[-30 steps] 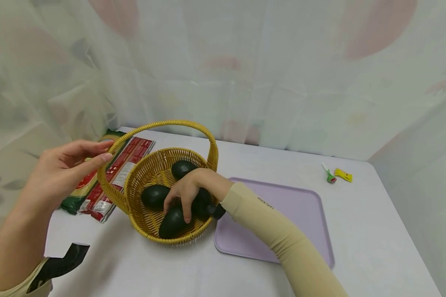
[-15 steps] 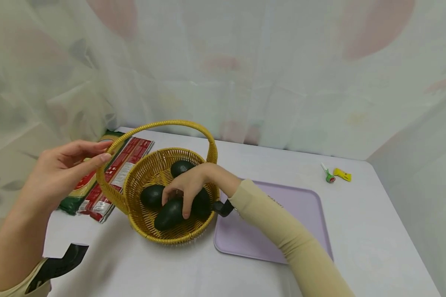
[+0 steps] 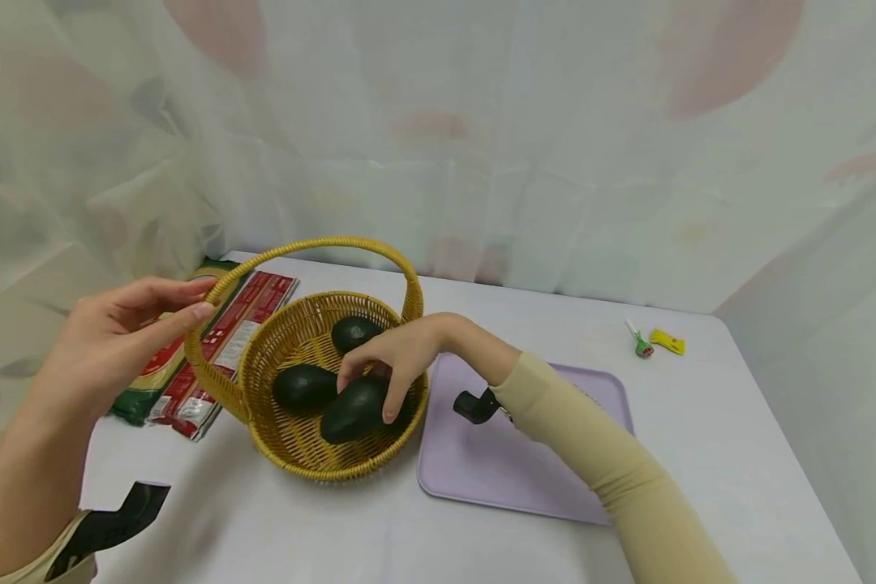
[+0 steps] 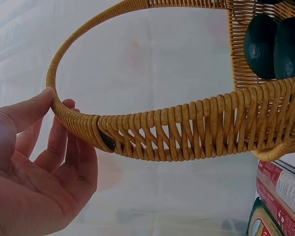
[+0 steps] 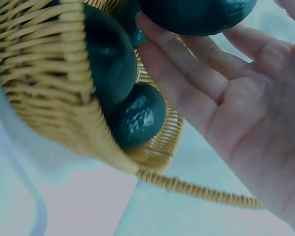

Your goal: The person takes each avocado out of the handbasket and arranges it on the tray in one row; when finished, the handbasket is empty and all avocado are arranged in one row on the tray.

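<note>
My left hand (image 3: 127, 328) pinches the left side of the tall handle (image 3: 321, 242) of a yellow wicker basket (image 3: 328, 474); the left wrist view shows thumb and fingers meeting on the wrapped cane. My right hand (image 3: 401, 357) grips a dark green avocado (image 3: 354, 412) over the basket's right half, and in the right wrist view that avocado (image 5: 199, 14) hangs beside the rim with fingers beneath it. Inside lie one avocado (image 3: 302, 388) at the left and another avocado (image 3: 354, 333) at the back. A further one is mostly hidden under my right hand.
A lilac tray (image 3: 438, 474) lies right of the basket, under my right forearm. Red-and-white packets (image 3: 237, 349) and a green-edged bag (image 3: 127, 405) lie behind the left hand. A lollipop (image 3: 643, 349) and a yellow wrapped sweet (image 3: 667, 341) lie at the far right.
My right hand has lifted the avocado from the basket's front, moving it up and to the right. The left hand keeps its hold on the handle.
</note>
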Demonstrator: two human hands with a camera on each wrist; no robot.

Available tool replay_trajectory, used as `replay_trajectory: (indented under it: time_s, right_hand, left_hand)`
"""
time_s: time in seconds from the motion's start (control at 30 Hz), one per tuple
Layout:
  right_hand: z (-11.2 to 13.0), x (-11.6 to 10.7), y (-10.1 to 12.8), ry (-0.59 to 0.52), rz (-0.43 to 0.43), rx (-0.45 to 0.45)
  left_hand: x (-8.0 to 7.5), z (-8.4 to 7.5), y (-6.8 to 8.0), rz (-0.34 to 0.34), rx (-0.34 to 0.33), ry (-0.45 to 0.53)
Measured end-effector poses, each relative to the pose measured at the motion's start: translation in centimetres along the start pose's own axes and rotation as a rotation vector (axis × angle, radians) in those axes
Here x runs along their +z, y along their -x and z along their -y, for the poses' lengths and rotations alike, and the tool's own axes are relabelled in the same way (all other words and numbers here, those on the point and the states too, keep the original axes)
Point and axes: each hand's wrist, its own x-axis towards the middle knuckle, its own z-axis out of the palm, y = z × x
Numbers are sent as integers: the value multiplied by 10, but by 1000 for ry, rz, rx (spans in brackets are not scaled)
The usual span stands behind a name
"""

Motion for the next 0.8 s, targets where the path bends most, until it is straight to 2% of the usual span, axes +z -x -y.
replay_trajectory:
  time_s: [0.2,0.4,0.6,0.8]
  right_hand:
    - [-6,4,23,-44,-47,-52]
    - [-17,8,49,-57,-103,-94]
    - [-32,12,75,-99,-161,-93]
    - [-48,20,98,-194,-192,-86]
  left_hand:
    - [0,3,-1,10,18,17]
    - [0,6,-2,1,-2,-10]
    - [0,7,-2,3,-11,-21]
    - [2,8,-3,6,5,-4]
